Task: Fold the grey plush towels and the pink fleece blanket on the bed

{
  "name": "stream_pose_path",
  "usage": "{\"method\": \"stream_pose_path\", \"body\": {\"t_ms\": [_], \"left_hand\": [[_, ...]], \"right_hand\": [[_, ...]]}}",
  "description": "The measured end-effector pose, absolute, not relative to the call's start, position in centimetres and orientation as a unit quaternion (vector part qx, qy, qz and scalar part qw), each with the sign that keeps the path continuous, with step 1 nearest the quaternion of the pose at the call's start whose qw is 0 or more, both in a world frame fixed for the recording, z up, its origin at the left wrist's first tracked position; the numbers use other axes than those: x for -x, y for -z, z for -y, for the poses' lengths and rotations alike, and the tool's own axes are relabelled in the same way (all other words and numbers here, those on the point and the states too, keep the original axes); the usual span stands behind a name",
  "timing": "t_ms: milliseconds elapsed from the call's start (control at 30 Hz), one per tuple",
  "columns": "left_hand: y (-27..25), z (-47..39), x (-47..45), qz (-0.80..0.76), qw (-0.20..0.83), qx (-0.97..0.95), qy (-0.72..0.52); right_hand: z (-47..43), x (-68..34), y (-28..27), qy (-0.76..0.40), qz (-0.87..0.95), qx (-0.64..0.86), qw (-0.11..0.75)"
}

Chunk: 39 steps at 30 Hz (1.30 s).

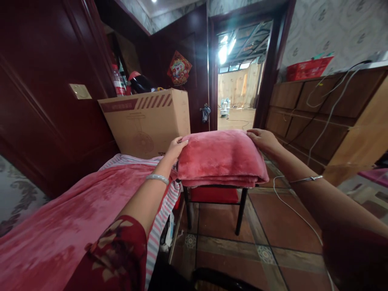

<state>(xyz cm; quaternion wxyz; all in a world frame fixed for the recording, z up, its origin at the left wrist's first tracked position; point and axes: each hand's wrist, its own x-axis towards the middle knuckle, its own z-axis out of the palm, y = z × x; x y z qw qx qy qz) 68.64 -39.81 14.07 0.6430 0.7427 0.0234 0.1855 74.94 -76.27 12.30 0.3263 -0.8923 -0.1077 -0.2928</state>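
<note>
A folded pink plush blanket (221, 159) lies in a thick stack on a black-framed chair (241, 210) in front of me. At its left side, my left hand (177, 148) is closed on the upper edge, thumb on top and some fingers hidden. My right hand (263, 139) grips the far right corner, its fingers bent over the fabric. Below the folded layers, part of a red seat (214, 195) shows. To the left, another pink plush cover (100, 198) is spread over a bed, with a grey-and-white striped sheet (163, 212) along its edge.
A large cardboard box (145, 121) stands beyond the bed, with a bottle (119, 83) on top. On the right is a wooden cabinet (321, 113) bearing a red basket (309, 68). A white cable (291, 206) crosses the tiled floor. An open doorway (236, 97) lies ahead.
</note>
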Motion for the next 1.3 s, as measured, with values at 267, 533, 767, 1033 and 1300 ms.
{"method": "stream_pose_path", "body": {"t_ms": [267, 533, 767, 1033, 1300], "left_hand": [[-13.1, 38.6, -65.9, -0.027, 0.631, -0.753, -0.185], [-11.2, 37.9, -62.8, 0.013, 0.558, -0.79, -0.254], [-8.6, 39.1, -61.4, -0.023, 0.568, -0.793, -0.219], [-6.5, 39.4, -59.5, -0.004, 0.614, -0.777, -0.142], [-2.4, 34.7, -51.2, -0.025, 0.61, -0.792, -0.005]], "right_hand": [[71.6, -71.3, -13.8, 0.39, 0.242, 0.858, 0.232], [66.3, -66.1, -15.2, 0.352, 0.402, 0.818, 0.212], [60.5, -66.9, -14.4, 0.311, 0.427, 0.821, 0.216], [56.9, -66.7, -13.2, 0.341, 0.433, 0.824, 0.129], [56.2, -63.9, -8.8, 0.374, 0.462, 0.785, 0.175]]}}
